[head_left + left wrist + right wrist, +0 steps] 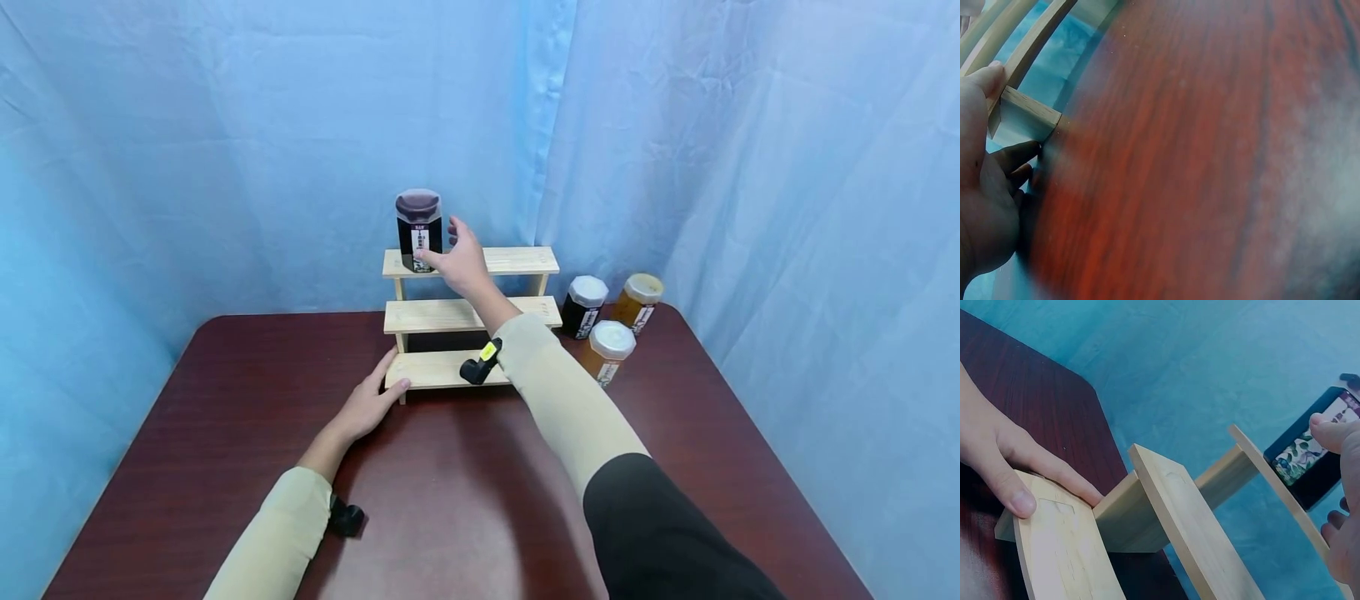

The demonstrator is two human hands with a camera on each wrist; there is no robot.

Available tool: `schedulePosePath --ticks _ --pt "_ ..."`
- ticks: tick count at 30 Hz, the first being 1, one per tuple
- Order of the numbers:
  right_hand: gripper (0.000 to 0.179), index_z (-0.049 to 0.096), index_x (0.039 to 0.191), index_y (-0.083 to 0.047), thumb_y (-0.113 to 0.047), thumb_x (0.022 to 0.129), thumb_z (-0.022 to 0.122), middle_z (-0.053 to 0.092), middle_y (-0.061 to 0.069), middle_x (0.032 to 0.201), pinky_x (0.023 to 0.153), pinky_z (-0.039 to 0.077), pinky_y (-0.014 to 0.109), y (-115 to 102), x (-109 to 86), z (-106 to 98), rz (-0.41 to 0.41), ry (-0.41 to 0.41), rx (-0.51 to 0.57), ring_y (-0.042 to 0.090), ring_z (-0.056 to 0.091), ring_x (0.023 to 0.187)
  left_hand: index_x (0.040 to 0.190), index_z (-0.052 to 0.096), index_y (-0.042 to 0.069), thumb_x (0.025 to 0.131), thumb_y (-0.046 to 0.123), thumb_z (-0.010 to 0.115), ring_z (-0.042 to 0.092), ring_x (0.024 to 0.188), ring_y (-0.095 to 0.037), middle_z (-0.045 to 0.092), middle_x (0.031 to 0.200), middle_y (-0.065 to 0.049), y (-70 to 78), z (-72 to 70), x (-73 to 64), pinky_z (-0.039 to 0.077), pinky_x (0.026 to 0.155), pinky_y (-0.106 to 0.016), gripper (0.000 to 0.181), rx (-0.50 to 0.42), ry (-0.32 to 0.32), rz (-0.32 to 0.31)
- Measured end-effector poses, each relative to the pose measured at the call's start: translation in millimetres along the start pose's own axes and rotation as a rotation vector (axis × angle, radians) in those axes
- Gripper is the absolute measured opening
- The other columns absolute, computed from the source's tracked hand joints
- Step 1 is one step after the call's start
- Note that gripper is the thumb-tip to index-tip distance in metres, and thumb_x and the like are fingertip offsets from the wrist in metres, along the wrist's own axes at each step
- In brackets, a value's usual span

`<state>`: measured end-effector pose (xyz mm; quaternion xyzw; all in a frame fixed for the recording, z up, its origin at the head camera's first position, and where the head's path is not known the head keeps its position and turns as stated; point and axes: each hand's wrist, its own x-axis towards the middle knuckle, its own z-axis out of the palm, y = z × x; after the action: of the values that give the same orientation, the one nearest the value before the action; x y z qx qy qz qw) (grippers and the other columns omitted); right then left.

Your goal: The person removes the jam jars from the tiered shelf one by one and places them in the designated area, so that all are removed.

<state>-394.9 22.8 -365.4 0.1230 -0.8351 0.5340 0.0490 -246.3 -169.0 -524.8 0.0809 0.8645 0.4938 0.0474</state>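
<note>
A dark jar (419, 237) with a purplish lid and a white label stands upright at the left end of the top step of a three-step wooden rack (435, 315). My right hand (463, 260) is at the jar's right side. Its thumb lies across the label, while the other fingertips appear slightly apart from the jar in the head view. At the rack's lower left corner, my left hand (367, 404) holds the end of the bottom step. Its thumb (1021, 501) rests on the board, and the other fingers lie along the side.
Right of the rack stand a dark jar with a white lid (585, 307), an amber jar with a yellowish lid (640, 302) and an orange-brown jar with a white lid (607, 350). The dark red-brown table (247, 400) is bordered by light blue curtains (300, 150).
</note>
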Motion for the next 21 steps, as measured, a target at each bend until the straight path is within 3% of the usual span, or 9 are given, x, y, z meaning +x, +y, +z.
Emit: schedulePosePath --ticks 13,21 --pt "0.099 0.03 0.159 -0.012 -0.039 0.082 0.086 0.045 0.01 0.151 0.109 0.04 0.041 -4.6 1.1 12.9 -0.005 0.024 -0.043 0.025 0.045 0.136 0.163 0.011 0.036 0.099 0.063 0.05 0.023 0.149 -0.038 0.024 0.165 -0.01 -0.2 0.9 -3.0 0.023 0.113 -0.064 0.079 0.015 -0.007 -0.018" --pt "0.09 0.038 0.153 -0.01 -0.038 0.082 0.086 0.058 0.008 0.131 0.101 0.045 0.039 -9.9 -0.5 21.3 -0.034 0.041 -0.046 0.022 0.056 0.118 0.163 0.012 0.036 0.099 0.062 0.051 0.026 0.148 -0.037 0.026 0.164 -0.011 0.2 -0.4 -6.1 0.025 0.113 -0.063 0.079 0.017 0.003 -0.012"
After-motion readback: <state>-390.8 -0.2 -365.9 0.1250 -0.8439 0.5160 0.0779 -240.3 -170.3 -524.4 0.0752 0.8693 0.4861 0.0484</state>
